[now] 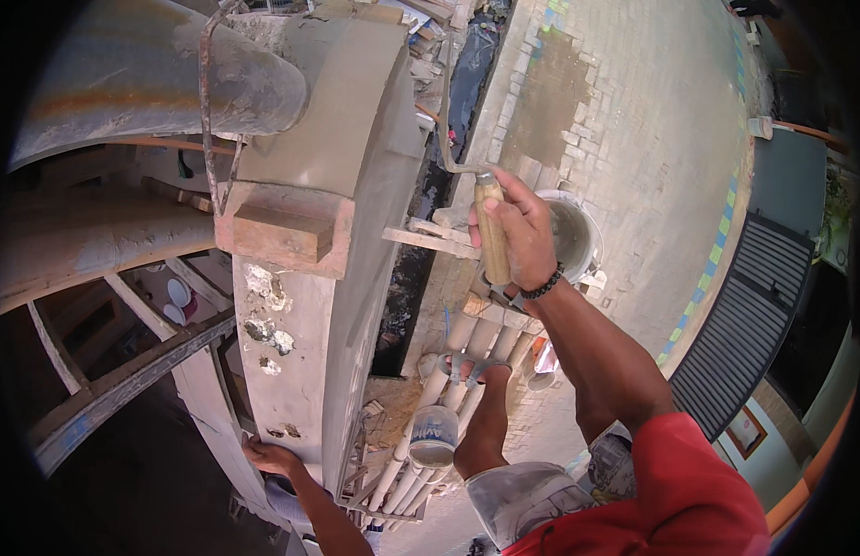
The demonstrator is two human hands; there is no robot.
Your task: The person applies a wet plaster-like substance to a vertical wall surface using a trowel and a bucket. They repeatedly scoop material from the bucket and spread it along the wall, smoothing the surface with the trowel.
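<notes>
My right hand (518,232) grips the wooden handle (490,246) of a trowel, its thin metal blade (446,111) pointing up and away over the dark drain. Low at the left, my left hand (271,456) holds the edge of a concrete column (282,389) marked with rough pale patches. Higher on the column sit a reddish block (277,236) and smooth grey plaster (319,111). A bucket of grey mix (574,232) stands behind my right hand.
Large pipes (143,74) and timber framing (124,394) fill the left. My feet rest on bamboo poles (462,329) beside another bucket (432,447). The dark drain (476,60) runs along a paved lane (652,139); a dark metal gate (745,315) stands at right.
</notes>
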